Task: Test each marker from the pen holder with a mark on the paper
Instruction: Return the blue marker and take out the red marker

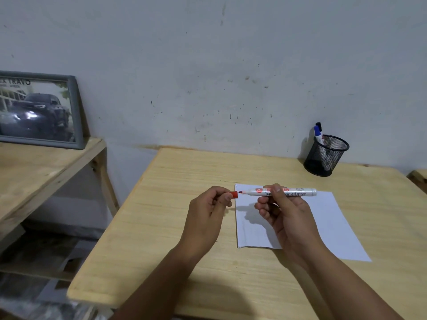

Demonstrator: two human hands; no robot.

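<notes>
From the head view we see our right hand (280, 210) raised over the paper (323, 227), fingers clamped around a horizontal red marker (291, 192) whose bare tip points left at the red cap (234, 194) pinched in our left hand (208, 215), the pen holder (325, 155) behind by the wall.

Both forearms are bare, no sleeves, rings or watch visible.

Three markers, it seems: one red marker (291, 192) held, two in one pen holder (326, 155); one red cap (234, 194), one paper (328, 222), one framed picture (39, 109)
</notes>
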